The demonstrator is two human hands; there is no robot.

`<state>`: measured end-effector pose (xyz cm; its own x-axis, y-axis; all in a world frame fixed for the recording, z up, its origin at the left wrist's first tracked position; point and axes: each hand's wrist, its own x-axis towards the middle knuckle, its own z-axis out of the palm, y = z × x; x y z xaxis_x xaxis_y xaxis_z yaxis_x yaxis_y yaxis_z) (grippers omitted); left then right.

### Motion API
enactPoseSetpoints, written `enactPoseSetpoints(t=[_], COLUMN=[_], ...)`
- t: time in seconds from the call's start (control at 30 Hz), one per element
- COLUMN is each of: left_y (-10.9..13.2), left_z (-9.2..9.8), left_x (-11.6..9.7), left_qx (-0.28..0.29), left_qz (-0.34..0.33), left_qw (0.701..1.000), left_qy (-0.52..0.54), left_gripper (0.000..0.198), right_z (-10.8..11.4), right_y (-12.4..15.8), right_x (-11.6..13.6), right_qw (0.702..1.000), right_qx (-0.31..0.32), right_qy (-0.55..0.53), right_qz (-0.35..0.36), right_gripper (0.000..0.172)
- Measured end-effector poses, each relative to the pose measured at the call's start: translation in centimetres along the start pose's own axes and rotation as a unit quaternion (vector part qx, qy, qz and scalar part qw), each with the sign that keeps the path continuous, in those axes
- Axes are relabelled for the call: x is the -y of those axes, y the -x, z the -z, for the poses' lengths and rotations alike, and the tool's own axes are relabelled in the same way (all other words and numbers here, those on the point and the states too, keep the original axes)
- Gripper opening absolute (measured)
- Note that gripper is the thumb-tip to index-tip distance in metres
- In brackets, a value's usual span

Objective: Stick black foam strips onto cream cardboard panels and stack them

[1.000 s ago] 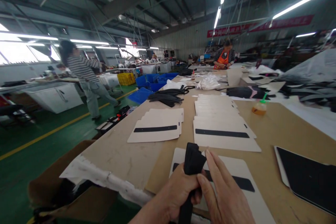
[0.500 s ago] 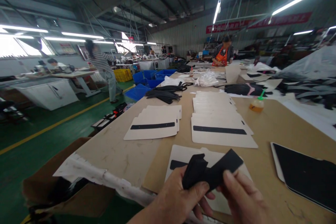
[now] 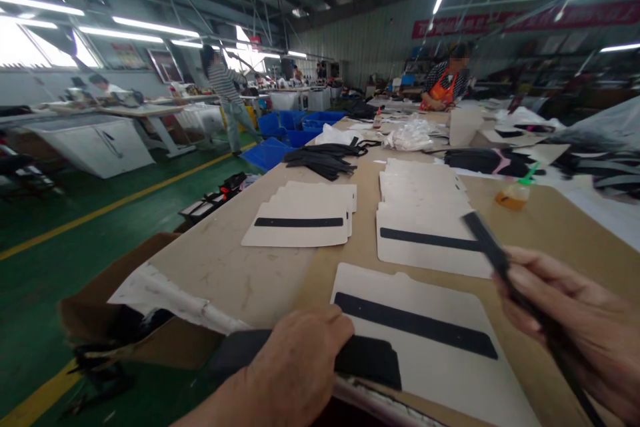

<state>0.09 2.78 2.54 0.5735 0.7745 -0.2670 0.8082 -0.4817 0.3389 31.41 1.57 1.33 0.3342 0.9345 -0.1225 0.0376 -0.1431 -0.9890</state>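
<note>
Near the table's front edge, my left hand (image 3: 305, 360) is closed around a bunch of black strips (image 3: 369, 355). My right hand (image 3: 565, 320), off to the right, pinches one long black strip (image 3: 484, 240) that points up and left; it is slightly blurred. Between the hands lies a cream panel (image 3: 425, 373) with a black strip (image 3: 415, 323) flat across it. Behind it are two overlapping rows of similar cream panels, the left row (image 3: 295, 235) and the right row (image 3: 400, 255), each front panel bearing a black band.
A bottle of amber liquid with a green nozzle (image 3: 514, 195) stands at the right. Black straps (image 3: 323, 160) and clear plastic bags (image 3: 410, 135) lie farther back. A cardboard box (image 3: 125, 340) sits below the left edge. A person in an orange apron (image 3: 443, 90) works at the far end.
My hands have come apart: the right one has moved right with a single strip, the left one down and left with the bunch. The near cream panel is now less covered.
</note>
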Motion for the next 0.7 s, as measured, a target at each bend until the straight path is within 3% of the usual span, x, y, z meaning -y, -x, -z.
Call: enactPoseSetpoints(t=[0.13, 0.27, 0.47, 0.7], left_y=[-3.9, -5.8, -5.7, -5.8], left_z=[-2.6, -4.7, -5.7, -6.1], left_x=[1.7, 3.1, 4.1, 4.4], left_qx=[-0.093, -0.124, -0.138, -0.141], left_qz=[-0.024, -0.026, -0.055, -0.048], left_qw=[0.993, 0.989, 0.986, 0.986], left_qy=[-0.075, -0.08, -0.079, -0.081], left_gripper=[0.03, 0.034, 0.035, 0.032], right_z=[-6.0, -9.6, -12.0, -13.5], right_y=[-2.2, -5.2, -7.5, -8.2], right_x=[0.0, -1.4, -2.8, -3.6], right_qw=[0.971, 0.922, 0.878, 0.849], right_qx=[0.195, 0.295, 0.323, 0.325], right_qy=[0.138, 0.25, 0.342, 0.401], right_qz=[-0.028, 0.023, 0.089, 0.108], right_gripper=[0.05, 0.035, 0.032, 0.032])
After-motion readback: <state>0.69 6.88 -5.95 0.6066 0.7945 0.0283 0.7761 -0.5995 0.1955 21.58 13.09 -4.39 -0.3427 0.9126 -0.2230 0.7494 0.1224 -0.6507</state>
